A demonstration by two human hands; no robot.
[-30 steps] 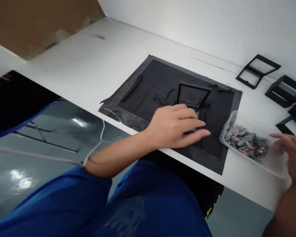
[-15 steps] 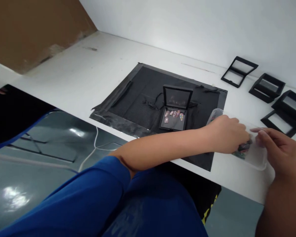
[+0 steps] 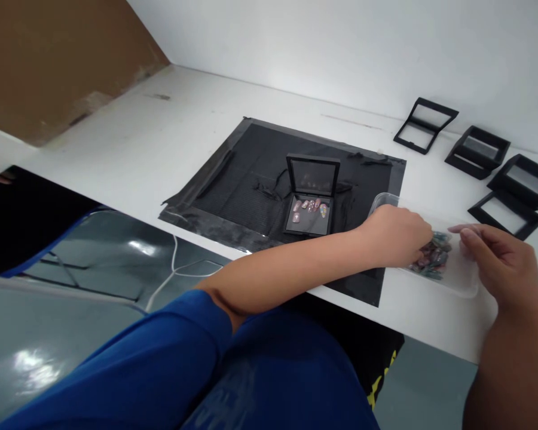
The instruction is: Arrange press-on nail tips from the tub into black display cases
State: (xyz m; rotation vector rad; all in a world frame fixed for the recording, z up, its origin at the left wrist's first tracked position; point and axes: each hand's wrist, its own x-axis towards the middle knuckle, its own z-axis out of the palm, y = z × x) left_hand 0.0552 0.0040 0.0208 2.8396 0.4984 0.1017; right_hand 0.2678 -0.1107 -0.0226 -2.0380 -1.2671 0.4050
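A clear plastic tub holds a heap of loose press-on nails in green, pink and dark tones. My left hand reaches across into this tub with its fingers curled down at the heap; its fingertips are hidden. At the tub's right end is my right hand, thumb and forefinger close together and the other fingers bent; anything between them is too small to tell. An open black case with a clear lid stands left of the tub, and several decorated press-on nails lie in its base.
Under the case a black mat is taped to the white table. Several open black frame-like cases stand along the wall at the right. A white cable hangs below the table's front edge.
My left hand has drawn back a little to the left, so more of the loose nails in the tub show. My right hand stays by the tub's right end. The whole view has shifted slightly.
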